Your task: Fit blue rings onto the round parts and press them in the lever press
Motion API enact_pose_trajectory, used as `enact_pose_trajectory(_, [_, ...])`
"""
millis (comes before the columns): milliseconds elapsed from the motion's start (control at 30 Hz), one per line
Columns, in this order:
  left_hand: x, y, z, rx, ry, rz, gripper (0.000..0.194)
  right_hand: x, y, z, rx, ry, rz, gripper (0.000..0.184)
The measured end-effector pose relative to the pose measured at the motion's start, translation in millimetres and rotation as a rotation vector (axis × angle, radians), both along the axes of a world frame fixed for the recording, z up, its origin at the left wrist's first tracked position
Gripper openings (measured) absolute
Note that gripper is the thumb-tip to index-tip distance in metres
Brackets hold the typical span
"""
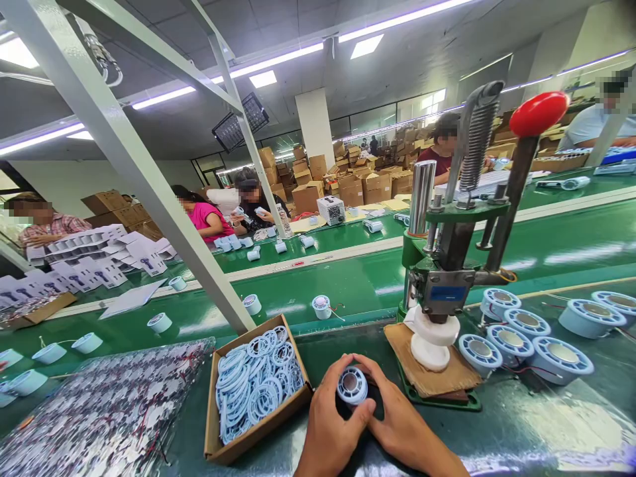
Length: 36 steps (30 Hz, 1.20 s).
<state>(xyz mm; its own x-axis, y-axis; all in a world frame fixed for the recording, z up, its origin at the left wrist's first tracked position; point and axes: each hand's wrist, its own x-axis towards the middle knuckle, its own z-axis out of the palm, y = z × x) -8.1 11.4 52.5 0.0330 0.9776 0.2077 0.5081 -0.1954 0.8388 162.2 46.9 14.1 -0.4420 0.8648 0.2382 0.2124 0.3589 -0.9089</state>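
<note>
Two hands — my left hand (330, 416) and right hand (400, 414) — have their fingers curled around one round blue part (352, 385). From here I see it between the box (273, 425) of rings (258, 384) and the press (442, 291).

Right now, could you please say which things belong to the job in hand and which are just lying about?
Likely the job: round blue part between left hand and right hand; blue rings; lever press.
Probably lying about: stacked cartons; white paper sheets.

I observe lit ceiling strips (402, 20); a pillar (313, 126) and cardboard boxes (350, 191) stand beyond the far edge of the green table (338, 238).
</note>
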Motion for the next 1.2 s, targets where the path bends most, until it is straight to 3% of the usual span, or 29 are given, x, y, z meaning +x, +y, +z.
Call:
enact_pose_trajectory(300, [-6, 0, 9.7, 0.064, 0.047, 0.162, 0.043, 3, -2, 1.8, -0.028, -0.047, -0.007, 0.064])
enact_pose_trajectory(367, [-7, -2, 10.4, 0.100, 0.090, 0.141, 0.042, 3, -2, 4.7, -0.030, -0.042, -0.003, 0.065])
enact_pose_trajectory(467, [-6, -3, 7.7, 0.156, 0.117, 0.030, 0.061, 2, -2, 6.0, -0.035, -0.028, -0.003, 0.066])
enact_pose_trajectory(567, [-1, -3, 3.8, 0.098, 0.054, -0.031, 0.068, 2, 0, 1.7, -0.047, -0.025, -0.016, 0.070])
enact_pose_trajectory(767, [3, 3, -0.2, 0.034, -0.001, -0.061, 0.035, 3, -1, 1.2, -0.020, -0.033, 0.000, 0.067])
enact_pose_trajectory(933, [0, 1, -2.4, 0.158, -0.005, 0.101, 0.032, 4, -3, 14.6, -0.054, -0.037, 0.006, 0.066])
enact_pose_trajectory(1033, [-2, -3, -0.6, 0.184, -0.039, 0.103, 0.032, 4, -3, 13.6, -0.071, -0.040, 0.009, 0.069])
enact_pose_trajectory(1200, [-3, -3, 1.9, 0.145, -0.005, 0.102, 0.022, 5, -3, 5.7, -0.031, -0.007, -0.001, 0.059])
